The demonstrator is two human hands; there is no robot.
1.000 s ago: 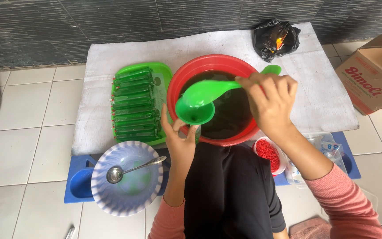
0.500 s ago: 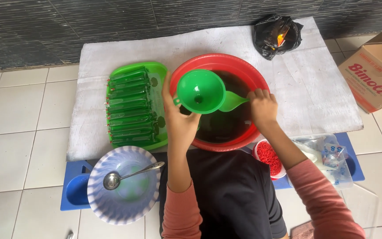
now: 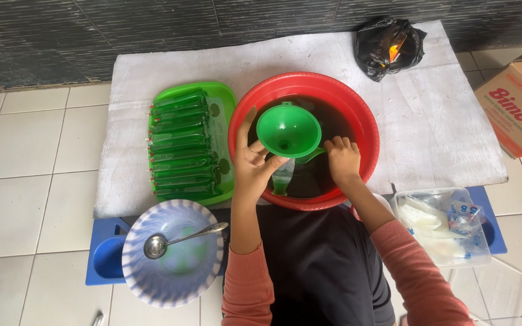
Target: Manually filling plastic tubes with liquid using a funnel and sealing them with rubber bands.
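Observation:
My left hand (image 3: 254, 162) holds a green funnel (image 3: 289, 130) over a red basin (image 3: 357, 108) of dark liquid. Below the funnel's spout hangs a thin clear plastic bag (image 3: 283, 176), gripped along with the funnel. My right hand (image 3: 342, 158) sits just right of the funnel, fingers curled around a green scoop handle (image 3: 310, 156) that dips into the basin. Whether liquid is flowing through the funnel I cannot tell.
A green tray (image 3: 220, 96) of several filled green packets lies left of the basin on a white board (image 3: 430, 121). A striped bowl (image 3: 152, 279) with a spoon (image 3: 179, 238) sits at lower left, a clear box of bags (image 3: 445, 226) at lower right, a black bag (image 3: 388, 45) and a cardboard box (image 3: 521, 102) behind.
The scoop, held high beside the funnel a second ago, has gone down into the basin. The funnel has shifted right over the basin's middle, and my right hand has dropped low.

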